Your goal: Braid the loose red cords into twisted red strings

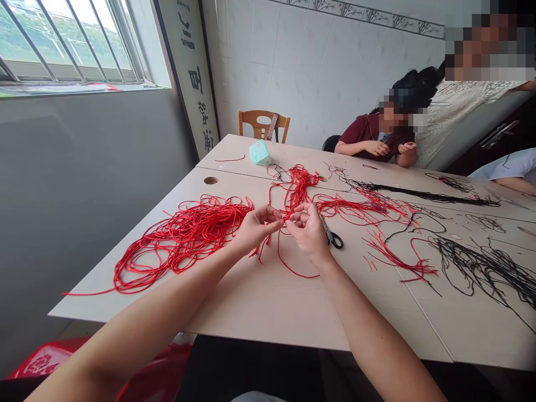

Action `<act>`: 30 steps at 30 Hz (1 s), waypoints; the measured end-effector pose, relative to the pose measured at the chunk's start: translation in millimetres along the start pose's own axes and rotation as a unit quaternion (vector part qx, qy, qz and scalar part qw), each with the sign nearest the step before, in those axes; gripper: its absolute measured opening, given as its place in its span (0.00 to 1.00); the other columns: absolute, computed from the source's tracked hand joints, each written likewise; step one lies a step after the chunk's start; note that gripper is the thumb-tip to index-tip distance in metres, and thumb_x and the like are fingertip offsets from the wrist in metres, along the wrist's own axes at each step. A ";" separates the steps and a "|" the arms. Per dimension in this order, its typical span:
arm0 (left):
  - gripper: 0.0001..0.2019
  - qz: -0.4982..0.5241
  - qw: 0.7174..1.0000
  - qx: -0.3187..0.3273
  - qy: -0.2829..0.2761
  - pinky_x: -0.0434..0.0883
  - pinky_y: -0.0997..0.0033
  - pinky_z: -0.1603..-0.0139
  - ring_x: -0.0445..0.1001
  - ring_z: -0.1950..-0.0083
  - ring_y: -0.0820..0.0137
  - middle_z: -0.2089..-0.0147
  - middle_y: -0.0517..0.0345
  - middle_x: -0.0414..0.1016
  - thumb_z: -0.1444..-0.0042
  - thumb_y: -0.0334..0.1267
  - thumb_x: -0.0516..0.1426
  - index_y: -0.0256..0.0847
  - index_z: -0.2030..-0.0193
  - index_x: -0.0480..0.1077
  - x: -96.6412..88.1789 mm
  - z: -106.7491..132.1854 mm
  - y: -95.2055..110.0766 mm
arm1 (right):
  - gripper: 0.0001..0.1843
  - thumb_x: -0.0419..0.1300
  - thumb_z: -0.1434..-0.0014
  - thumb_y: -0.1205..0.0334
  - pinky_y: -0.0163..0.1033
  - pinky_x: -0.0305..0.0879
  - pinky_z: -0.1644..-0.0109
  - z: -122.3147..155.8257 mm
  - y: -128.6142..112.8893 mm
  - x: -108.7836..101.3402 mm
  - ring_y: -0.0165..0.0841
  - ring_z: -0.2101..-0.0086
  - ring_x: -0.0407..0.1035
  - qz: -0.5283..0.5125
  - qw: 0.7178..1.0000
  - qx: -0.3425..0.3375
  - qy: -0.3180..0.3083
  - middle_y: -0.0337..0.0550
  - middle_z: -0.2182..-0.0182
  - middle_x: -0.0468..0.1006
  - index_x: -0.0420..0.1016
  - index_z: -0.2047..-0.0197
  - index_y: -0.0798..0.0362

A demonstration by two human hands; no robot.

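My left hand (263,224) and my right hand (307,228) meet over the middle of the table, fingertips pinched close together on a red cord (287,218). A length of it hangs down and curls on the tabletop below. Just beyond my fingers lies a bunch of red cords (302,181). A big loose heap of red cord (196,229) spreads out left of my left hand. Scissors with black handles (335,240) lie beside my right hand, partly covered by it. My fingers hide the exact spot they grip.
A mint-green packet (260,152) stands at the far side of the table (268,301). To the right lie black cords (481,265), cut red cords (397,259) and a long black bundle (431,195). A person in a maroon top (362,131) sits across; others are at the right.
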State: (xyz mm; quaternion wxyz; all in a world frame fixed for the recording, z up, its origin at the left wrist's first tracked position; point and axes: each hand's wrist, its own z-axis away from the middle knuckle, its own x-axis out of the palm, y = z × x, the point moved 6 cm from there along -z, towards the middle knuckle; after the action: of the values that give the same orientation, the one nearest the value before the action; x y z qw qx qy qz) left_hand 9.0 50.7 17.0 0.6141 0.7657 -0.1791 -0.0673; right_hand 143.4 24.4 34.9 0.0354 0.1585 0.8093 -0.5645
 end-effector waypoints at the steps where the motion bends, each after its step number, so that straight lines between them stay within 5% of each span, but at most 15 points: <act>1: 0.11 -0.009 1.000 0.002 0.002 0.66 0.72 0.62 0.71 0.65 0.72 0.67 0.56 0.74 0.54 0.39 0.62 0.37 0.66 0.70 -0.5 0.0 0.4 | 0.16 0.59 0.52 0.65 0.34 0.60 0.72 0.8 -1.9 0.1 0.27 0.78 0.61 0.020 1.000 -0.012 0.002 0.35 0.73 0.70 0.58 0.61 0.49; 9: 0.10 -0.114 0.993 0.018 0.009 0.67 0.72 0.62 0.72 0.65 0.70 0.66 0.54 0.77 0.52 0.40 0.60 0.36 0.65 0.73 -4.2 0.7 4.3 | 0.16 0.58 0.51 0.66 0.35 0.61 0.69 5.4 -10.4 0.8 0.27 0.77 0.61 0.086 0.995 -0.057 0.011 0.36 0.72 0.70 0.57 0.60 0.48; 18: 0.13 0.103 0.992 -0.072 -0.005 0.67 0.70 0.58 0.73 0.62 0.70 0.65 0.52 0.77 0.57 0.39 0.64 0.34 0.64 0.75 2.4 -1.2 -12.4 | 0.16 0.59 0.50 0.64 0.34 0.62 0.71 2.3 -6.8 -0.9 0.26 0.77 0.62 0.047 0.998 -0.035 0.009 0.35 0.72 0.71 0.56 0.60 0.49; 23: 0.14 0.127 0.985 -0.119 -0.003 0.62 0.77 0.72 0.68 0.71 0.77 0.68 0.55 0.75 0.59 0.38 0.66 0.36 0.64 0.75 3.7 -0.2 -19.3 | 0.16 0.59 0.50 0.64 0.34 0.61 0.71 1.8 -5.8 -1.3 0.27 0.77 0.62 0.039 0.999 -0.034 0.017 0.35 0.72 0.71 0.56 0.60 0.49; 30: 0.10 0.115 0.985 -0.127 -0.010 0.59 0.77 0.75 0.63 0.75 0.79 0.71 0.59 0.72 0.58 0.39 0.65 0.37 0.68 0.75 2.9 0.6 -20.3 | 0.16 0.59 0.50 0.64 0.34 0.62 0.70 1.6 -4.4 -1.5 0.26 0.77 0.62 0.034 0.999 -0.029 0.017 0.35 0.71 0.71 0.56 0.60 0.49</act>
State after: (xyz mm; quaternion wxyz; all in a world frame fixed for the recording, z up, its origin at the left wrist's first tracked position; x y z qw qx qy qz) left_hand 15.3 52.7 -2.4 0.7080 0.6552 -0.2621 -0.0262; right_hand 143.3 21.2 38.6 0.0455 0.1939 0.8203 -0.5362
